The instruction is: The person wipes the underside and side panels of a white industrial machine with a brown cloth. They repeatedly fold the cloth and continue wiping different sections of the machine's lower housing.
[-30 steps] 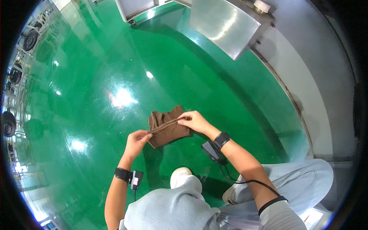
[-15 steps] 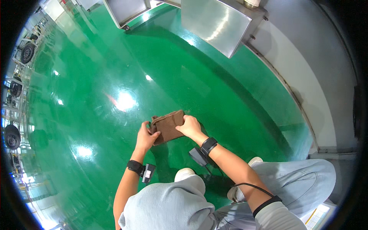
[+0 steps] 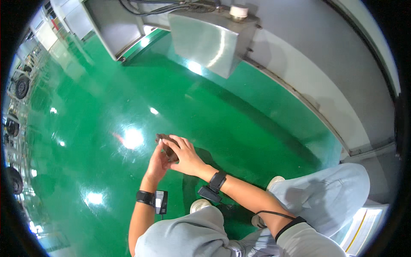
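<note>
Between my two hands is a brown cloth (image 3: pixel 172 155), bunched into a small bundle and mostly covered by fingers. My left hand (image 3: pixel 157 163) grips it from the left, with the thumb up along its near side. My right hand (image 3: pixel 187 156) lies over it from the right, fingers curled across the top and thumb underneath. Both hands are held close together above the green floor. Each wrist carries a black strap with a small dark box on it.
Under me spreads a shiny green floor (image 3: pixel 128 92) with bright light reflections. A metal box (image 3: pixel 205 40) juts from the grey machine wall ahead, beside a metal panel (image 3: pixel 113 25) with a caster. Wheeled racks (image 3: pixel 21 88) line the far left. My bent knees are close below my arms.
The brown cloth went from a flat folded rectangle to a small bundle. My right hand moved left over it, and the hands came together. The view has shifted, showing more of the machine.
</note>
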Demonstrator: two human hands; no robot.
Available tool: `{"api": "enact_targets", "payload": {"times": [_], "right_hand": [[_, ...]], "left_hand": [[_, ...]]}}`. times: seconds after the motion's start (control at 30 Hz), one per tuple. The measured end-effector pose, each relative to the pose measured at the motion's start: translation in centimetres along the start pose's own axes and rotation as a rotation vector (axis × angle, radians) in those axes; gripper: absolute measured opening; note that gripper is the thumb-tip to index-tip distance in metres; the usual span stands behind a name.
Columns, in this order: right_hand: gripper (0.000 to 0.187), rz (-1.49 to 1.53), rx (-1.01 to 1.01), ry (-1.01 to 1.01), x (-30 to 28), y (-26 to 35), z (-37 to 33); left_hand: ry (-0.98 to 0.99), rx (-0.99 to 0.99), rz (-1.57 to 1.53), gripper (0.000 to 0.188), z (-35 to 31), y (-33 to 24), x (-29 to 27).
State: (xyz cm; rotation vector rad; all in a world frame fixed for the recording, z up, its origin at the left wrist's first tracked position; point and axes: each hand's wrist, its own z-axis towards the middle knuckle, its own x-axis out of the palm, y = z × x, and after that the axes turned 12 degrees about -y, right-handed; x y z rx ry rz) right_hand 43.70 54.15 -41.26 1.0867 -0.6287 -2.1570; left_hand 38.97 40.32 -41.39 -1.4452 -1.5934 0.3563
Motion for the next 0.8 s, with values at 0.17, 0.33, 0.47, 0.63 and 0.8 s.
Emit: {"api": "enact_targets", "payload": {"times": [0.17,0.33,0.47,0.63,0.8], "right_hand": [[0.033,0.302,0.440,-0.173,-3.0,-5.6,3.0],[0.028,0.330,0.492,-0.999,-12.3,-7.1,9.4],[0.035,0.365,0.276,-1.185,-18.1,-8.6,16.1],[0.056,-0.035,-0.026,-0.822,-15.8,-9.0,24.7],[0.061,1.032,0.271,-0.718,-14.8,-16.4,23.0]], "left_hand": [[0.234,0.050,0.660,0.059,0.6,-9.3,3.8],[0.198,0.424,1.085,0.050,0.1,-22.4,10.1],[0.150,0.818,1.349,0.048,2.5,-26.6,19.1],[0.005,1.354,1.308,0.057,8.4,-23.3,26.1],[-0.063,1.476,1.332,0.070,14.5,-16.8,29.1]]}}
